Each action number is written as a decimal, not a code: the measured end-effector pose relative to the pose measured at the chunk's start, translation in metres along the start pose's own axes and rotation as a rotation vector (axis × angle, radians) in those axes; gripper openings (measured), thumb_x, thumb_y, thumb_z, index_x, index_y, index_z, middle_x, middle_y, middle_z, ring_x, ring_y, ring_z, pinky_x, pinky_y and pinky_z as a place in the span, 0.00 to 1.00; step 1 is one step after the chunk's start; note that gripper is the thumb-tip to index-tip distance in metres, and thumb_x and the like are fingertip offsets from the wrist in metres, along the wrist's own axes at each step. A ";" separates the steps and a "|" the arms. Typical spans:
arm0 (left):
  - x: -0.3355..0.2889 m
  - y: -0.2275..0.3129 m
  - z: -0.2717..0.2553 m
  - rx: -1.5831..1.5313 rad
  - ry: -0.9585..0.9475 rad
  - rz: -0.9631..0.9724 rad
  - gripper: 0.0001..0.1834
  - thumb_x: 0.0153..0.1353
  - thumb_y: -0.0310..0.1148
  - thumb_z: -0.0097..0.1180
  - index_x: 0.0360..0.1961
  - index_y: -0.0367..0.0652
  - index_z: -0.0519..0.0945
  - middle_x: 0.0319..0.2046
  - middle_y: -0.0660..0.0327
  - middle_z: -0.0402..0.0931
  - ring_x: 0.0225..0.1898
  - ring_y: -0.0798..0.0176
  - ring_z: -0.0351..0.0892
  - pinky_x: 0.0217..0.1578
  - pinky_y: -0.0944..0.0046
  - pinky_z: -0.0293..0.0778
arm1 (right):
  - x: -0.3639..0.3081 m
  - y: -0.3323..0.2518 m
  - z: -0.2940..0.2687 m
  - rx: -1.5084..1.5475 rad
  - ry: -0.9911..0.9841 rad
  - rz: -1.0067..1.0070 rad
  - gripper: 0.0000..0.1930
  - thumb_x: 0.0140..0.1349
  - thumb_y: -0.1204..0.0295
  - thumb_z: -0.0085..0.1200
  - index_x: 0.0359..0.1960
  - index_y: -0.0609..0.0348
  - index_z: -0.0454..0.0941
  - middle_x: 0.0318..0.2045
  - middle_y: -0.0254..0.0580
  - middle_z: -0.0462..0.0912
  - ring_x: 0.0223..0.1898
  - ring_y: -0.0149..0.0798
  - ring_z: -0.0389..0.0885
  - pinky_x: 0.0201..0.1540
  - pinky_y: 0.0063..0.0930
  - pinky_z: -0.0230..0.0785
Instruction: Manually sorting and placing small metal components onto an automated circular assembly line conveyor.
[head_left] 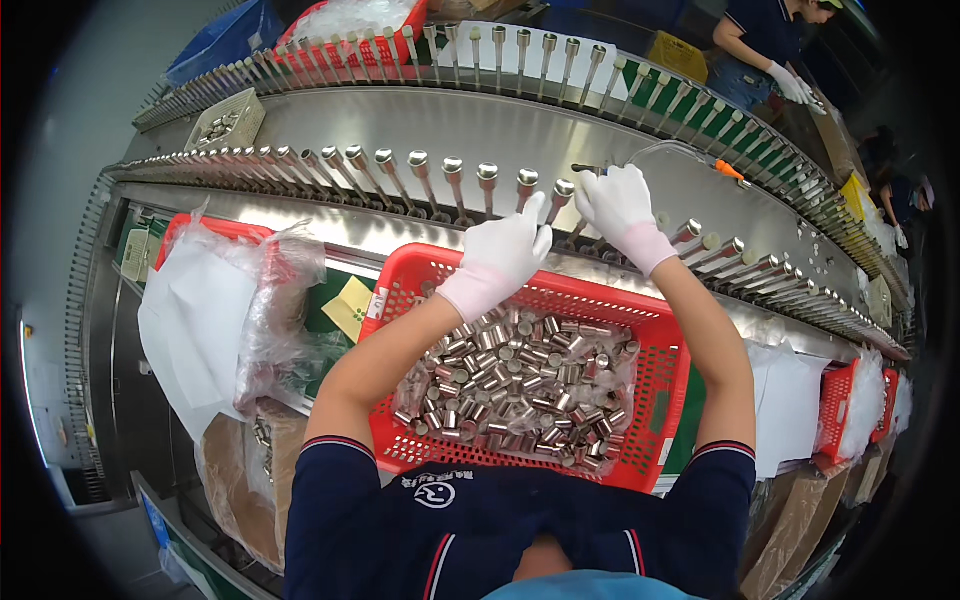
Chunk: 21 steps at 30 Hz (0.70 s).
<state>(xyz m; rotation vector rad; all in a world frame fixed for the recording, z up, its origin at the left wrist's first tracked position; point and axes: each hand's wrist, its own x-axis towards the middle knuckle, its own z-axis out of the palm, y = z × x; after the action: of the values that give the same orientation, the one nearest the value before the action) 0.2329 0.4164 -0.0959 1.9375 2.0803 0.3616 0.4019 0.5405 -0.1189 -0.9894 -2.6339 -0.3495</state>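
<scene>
My left hand (pixel 502 258), in a white glove, is at the near row of upright posts. Its fingers are drawn together beside a post with a shiny metal cap (pixel 527 178); what they grip is hidden. My right hand (pixel 622 208), gloved too, is bent closed over the same row, just right of another capped post (pixel 563 189). A small dark piece (pixel 588 169) shows at its fingertips, its kind unclear. Below both hands sits a red perforated basket (pixel 655 345), lined with clear plastic and holding many small silvery metal cups (pixel 500 370).
A second row of posts (pixel 520 50) curves along the far side of the steel table (pixel 400 115). An orange-handled tool (pixel 730 170) lies on it. White sheets and plastic wrap (pixel 205 310) lie left, more red baskets (pixel 838 405) right. A co-worker's gloved hand (pixel 790 82) appears far right.
</scene>
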 end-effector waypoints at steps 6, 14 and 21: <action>-0.002 -0.048 -0.028 0.081 0.268 -0.138 0.22 0.63 0.41 0.50 0.55 0.44 0.71 0.35 0.51 0.79 0.36 0.48 0.82 0.36 0.48 0.77 | -0.027 0.014 0.006 0.073 0.149 0.020 0.09 0.54 0.66 0.55 0.20 0.54 0.72 0.14 0.45 0.75 0.20 0.48 0.75 0.31 0.43 0.65; 0.064 -0.016 0.006 0.162 0.047 -0.106 0.09 0.61 0.32 0.48 0.39 0.43 0.79 0.31 0.52 0.84 0.35 0.50 0.86 0.34 0.51 0.77 | -0.058 0.047 -0.011 0.007 0.016 0.131 0.06 0.58 0.67 0.54 0.25 0.53 0.75 0.13 0.44 0.75 0.20 0.49 0.76 0.32 0.45 0.65; 0.057 -0.003 0.031 0.170 0.123 -0.025 0.12 0.64 0.40 0.45 0.39 0.44 0.75 0.21 0.53 0.81 0.24 0.49 0.83 0.24 0.48 0.76 | -0.089 0.056 -0.062 0.096 0.100 0.259 0.06 0.59 0.70 0.53 0.36 0.54 0.79 0.34 0.40 0.81 0.38 0.46 0.77 0.41 0.41 0.66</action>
<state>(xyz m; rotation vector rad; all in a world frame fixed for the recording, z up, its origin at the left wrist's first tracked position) 0.2372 0.4732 -0.1275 2.0285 2.2787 0.3153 0.5158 0.5080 -0.0871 -1.2279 -2.3725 -0.2043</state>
